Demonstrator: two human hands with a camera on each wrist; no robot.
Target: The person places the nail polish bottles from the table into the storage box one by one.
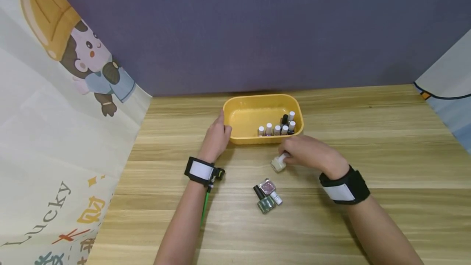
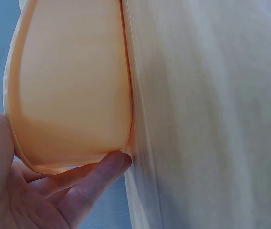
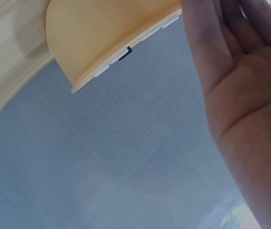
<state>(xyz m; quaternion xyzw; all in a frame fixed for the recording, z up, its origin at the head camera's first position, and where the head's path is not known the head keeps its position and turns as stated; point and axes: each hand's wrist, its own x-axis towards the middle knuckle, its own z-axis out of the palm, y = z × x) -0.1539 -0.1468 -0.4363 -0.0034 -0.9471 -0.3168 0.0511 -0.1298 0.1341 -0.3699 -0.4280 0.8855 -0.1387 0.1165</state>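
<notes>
My left hand (image 1: 215, 139) holds the left end of a yellow plastic basket (image 1: 235, 140), its thumb at the rim and its fingers against the outer wall (image 2: 73, 86). In front of the basket, my right hand (image 1: 307, 152) pinches the white cap of a cream nail polish bottle (image 1: 278, 164), which tilts just above or on the table; contact is unclear. Closer to me lie a green nail polish bottle (image 1: 266, 205) with a black cap and a pink glitter one (image 1: 267, 186) with a white cap. The right wrist view shows the palm (image 3: 255, 95); its fingertips are cut off.
Several nail polish bottles (image 1: 276, 130), mostly white-capped, stand in the basket's right part. The wood-grain table (image 1: 368, 146) meets a dark blue panel (image 1: 279, 32) behind the basket. A printed white cloth (image 1: 48, 134) hangs at the left.
</notes>
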